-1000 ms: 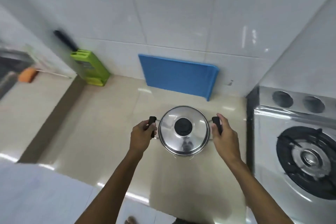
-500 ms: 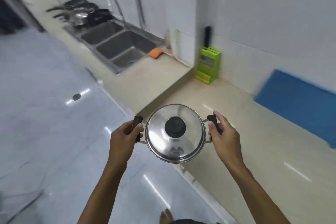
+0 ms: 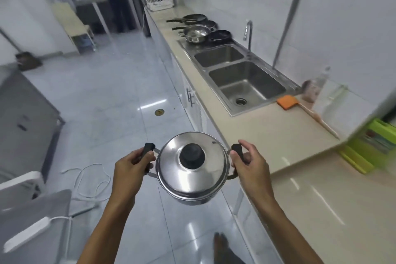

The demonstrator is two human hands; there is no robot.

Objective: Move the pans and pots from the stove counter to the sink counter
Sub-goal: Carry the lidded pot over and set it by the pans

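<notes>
A steel pot (image 3: 191, 178) with a shiny lid and a black knob hangs in the air over the floor, just off the counter's front edge. My left hand (image 3: 130, 167) grips its left black handle and my right hand (image 3: 249, 164) grips the right one. Far ahead, beyond the double sink (image 3: 246, 79), several pans sit together on the sink counter (image 3: 205, 75): two black frying pans (image 3: 194, 19), a steel pan (image 3: 196, 34) and a small black pan (image 3: 220, 35).
An orange sponge (image 3: 286, 102) and a wooden-handled brush (image 3: 319, 119) lie right of the sink. A green knife block (image 3: 372, 146) stands at the right. A white cable (image 3: 90, 182) loops on the floor. Grey furniture (image 3: 23, 118) stands left. A person (image 3: 116, 0) stands far back.
I have turned left from the stove counter, carrying the pot off it and out over the floor. The sink counter with its pans has come into view ahead.
</notes>
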